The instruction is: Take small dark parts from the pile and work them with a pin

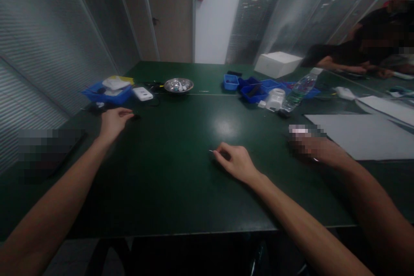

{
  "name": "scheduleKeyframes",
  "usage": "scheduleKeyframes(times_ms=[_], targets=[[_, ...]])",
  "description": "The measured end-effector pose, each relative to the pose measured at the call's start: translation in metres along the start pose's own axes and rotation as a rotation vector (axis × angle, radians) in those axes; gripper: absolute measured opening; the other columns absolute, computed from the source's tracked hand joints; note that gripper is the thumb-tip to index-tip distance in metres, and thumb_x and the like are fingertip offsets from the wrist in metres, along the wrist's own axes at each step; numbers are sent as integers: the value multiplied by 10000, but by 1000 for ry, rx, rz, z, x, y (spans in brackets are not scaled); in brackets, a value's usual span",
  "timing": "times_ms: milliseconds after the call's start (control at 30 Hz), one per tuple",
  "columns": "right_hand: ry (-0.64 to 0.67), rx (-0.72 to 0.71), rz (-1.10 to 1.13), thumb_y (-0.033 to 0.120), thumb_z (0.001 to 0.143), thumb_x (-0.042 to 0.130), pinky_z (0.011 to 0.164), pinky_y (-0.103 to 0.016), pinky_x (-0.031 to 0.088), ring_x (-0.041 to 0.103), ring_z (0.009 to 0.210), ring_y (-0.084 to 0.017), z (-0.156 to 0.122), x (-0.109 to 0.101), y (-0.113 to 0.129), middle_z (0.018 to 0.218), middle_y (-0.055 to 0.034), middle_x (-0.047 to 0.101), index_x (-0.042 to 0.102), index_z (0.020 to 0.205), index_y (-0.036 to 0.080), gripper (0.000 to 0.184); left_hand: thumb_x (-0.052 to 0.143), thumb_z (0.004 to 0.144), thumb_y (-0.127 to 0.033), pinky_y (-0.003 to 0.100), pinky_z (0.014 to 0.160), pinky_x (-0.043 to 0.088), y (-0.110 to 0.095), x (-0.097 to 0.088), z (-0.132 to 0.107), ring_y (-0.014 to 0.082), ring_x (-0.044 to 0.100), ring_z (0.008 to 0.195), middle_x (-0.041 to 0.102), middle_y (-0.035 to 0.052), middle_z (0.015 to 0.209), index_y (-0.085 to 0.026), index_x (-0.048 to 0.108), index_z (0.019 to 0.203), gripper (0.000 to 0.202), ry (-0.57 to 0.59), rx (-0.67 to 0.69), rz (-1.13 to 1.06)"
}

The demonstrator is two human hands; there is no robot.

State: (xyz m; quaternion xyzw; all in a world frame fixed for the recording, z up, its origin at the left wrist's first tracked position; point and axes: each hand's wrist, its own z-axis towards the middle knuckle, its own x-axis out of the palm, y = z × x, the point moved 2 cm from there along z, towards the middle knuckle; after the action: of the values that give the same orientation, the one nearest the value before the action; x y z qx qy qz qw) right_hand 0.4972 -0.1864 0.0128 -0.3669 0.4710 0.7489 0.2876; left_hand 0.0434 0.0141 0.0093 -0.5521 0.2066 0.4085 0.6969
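My left hand (pixel 114 121) is over the left part of the green table (pixel 168 172), near a blue basket. Its fingers are pinched together, and a small dark thing (pixel 137 116) shows at the fingertips, too blurred to name. Above the middle of the table, my right hand (pixel 235 161) pinches a thin, short whitish piece (pixel 211 151) between thumb and index finger. Its tip points left, and the rest is hidden in the fingers.
Behind my left hand are a blue basket (pixel 110 95), a white power bank (pixel 142 93) and a metal bowl (pixel 179 86). Blue trays (pixel 254 94), a white bottle (pixel 276 99) and a tilted plastic bottle (pixel 302 88) stand farther right. Another person's arm (pixel 343 159) reaches in from the right.
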Motion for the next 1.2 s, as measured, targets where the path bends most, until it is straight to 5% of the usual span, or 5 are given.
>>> scheduleKeyframes(times_ms=[233,533,1200], targets=[[8,6,-7,429,1023,526,578,-254,361,551,535,-120,0,-1,1,660,14,658,684,927,207,289,761,860,-365,288,799,524,-2,-2,-2,197,697,852,776,71,999,-156,773,1108,324,-30,-40,-18],[23,8,-4,439,1024,520,577,-251,365,563,543,-122,1,-2,1,682,7,677,678,915,208,300,762,823,-441,309,805,517,8,8,1,241,699,905,771,39,1018,-253,793,1073,315,117,-35,73],[20,-3,-1,443,1023,520,576,-250,374,560,536,-120,0,0,0,670,10,671,672,921,211,296,813,788,-393,301,900,483,15,14,6,200,684,961,777,30,1060,-220,796,1081,341,37,-143,-69]])
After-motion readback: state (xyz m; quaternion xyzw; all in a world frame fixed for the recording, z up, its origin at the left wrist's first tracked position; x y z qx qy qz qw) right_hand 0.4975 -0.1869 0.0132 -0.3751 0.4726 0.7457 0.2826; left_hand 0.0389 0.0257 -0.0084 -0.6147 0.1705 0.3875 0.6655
